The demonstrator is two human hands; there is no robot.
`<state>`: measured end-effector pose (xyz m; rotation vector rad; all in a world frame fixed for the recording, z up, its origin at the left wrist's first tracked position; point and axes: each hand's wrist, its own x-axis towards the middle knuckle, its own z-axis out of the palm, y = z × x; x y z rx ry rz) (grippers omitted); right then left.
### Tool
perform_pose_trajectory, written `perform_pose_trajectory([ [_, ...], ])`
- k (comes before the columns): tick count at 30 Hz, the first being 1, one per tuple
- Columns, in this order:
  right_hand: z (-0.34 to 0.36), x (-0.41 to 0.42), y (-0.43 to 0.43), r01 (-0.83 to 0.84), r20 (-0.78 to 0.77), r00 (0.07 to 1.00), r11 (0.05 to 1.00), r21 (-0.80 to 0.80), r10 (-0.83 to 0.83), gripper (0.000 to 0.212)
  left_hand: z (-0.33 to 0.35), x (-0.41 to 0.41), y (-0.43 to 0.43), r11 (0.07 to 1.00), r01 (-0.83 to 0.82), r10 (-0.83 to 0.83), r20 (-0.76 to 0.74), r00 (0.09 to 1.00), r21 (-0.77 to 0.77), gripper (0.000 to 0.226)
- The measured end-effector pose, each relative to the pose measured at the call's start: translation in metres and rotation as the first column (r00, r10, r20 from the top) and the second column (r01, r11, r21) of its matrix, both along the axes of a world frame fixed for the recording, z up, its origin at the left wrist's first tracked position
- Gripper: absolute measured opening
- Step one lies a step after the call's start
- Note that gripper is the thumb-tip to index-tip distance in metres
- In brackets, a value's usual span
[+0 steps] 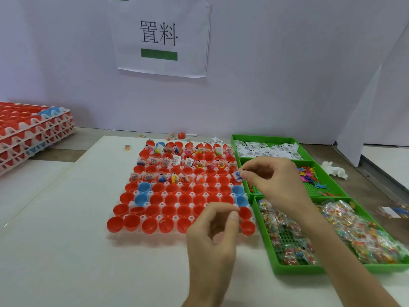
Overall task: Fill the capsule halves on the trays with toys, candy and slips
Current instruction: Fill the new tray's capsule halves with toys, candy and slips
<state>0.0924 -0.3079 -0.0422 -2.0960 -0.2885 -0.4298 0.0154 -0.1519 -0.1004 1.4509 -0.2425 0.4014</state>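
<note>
Holding a blue toy (238,175) over the cups
Pinching the toy in the right hand (272,178) above the right edge of the tray (143,217), ready for an empty capsule half (223,180). Curling the left hand (212,235) over the near row, thumb on fingertip; cannot tell if holding anything, but hiding some cups. Beside: green bins (269,259) of slips, toys, candy.

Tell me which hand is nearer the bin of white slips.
Right. The right hand, pinching a blue toy, is in front of the slip bin; the left hand is farther back, over the near rows of the capsule tray.
</note>
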Motion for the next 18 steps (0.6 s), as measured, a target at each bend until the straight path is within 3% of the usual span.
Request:
perform_pose_trajectory([
  [7, 0.012, 0.045, 0.026, -0.063, -0.072, 0.997, 0.924, -0.378, 0.039, 0.005, -0.004, -0.003, -0.003, 0.991, 0.027, -0.038, 0.074, 0.997, 0.134, 0.012],
  [14, -0.009, 0.079, 0.045, -0.154, -0.167, 0.983, 0.851, -0.502, 0.080, 0.009, 0.001, 0.000, -0.002, 0.989, 0.012, -0.031, 0.126, 0.992, 0.149, 0.010],
  [18, -0.013, 0.085, 0.051, -0.140, -0.176, 0.983, 0.855, -0.499, 0.058, 0.010, 0.000, 0.000, -0.001, 0.989, 0.017, -0.036, 0.130, 0.991, 0.145, 0.011],
])
